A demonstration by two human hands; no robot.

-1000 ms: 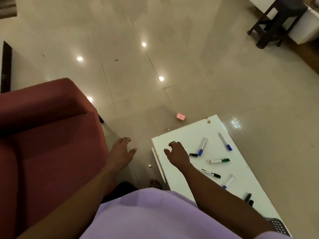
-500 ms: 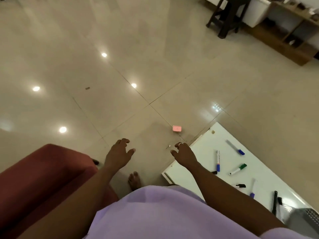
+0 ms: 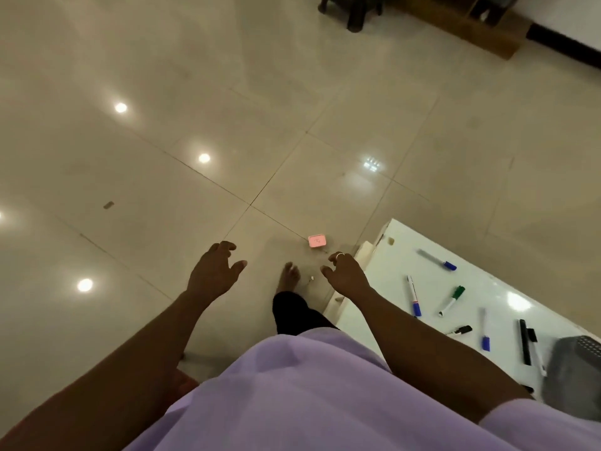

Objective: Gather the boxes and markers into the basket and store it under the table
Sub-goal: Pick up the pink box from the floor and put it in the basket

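Observation:
A small pink box (image 3: pixel 316 240) lies on the tiled floor just past the corner of the low white table (image 3: pixel 390 229). My right hand (image 3: pixel 344 275) hovers a little short of the box, fingers apart, empty, with a ring on one finger. My left hand (image 3: pixel 213 273) hangs over the floor to the left, also empty with spread fingers. Several markers lie loose on the table: a blue-capped one (image 3: pixel 436 259), another blue one (image 3: pixel 413 296), a green one (image 3: pixel 452 300) and a black one (image 3: pixel 524 341). The grey basket (image 3: pixel 575 372) stands at the table's near right end.
My bare foot (image 3: pixel 287 276) stands on the floor between my hands, beside a tiny white scrap (image 3: pixel 310 279). A dark stool (image 3: pixel 354 9) and a low wooden shelf (image 3: pixel 468 30) are far off at the top. Glossy tiles stretch to the left.
The view has swung right and forward; the red sofa has left the frame. Both hands have moved off the table's edge and out over the floor, nearer the pink box.

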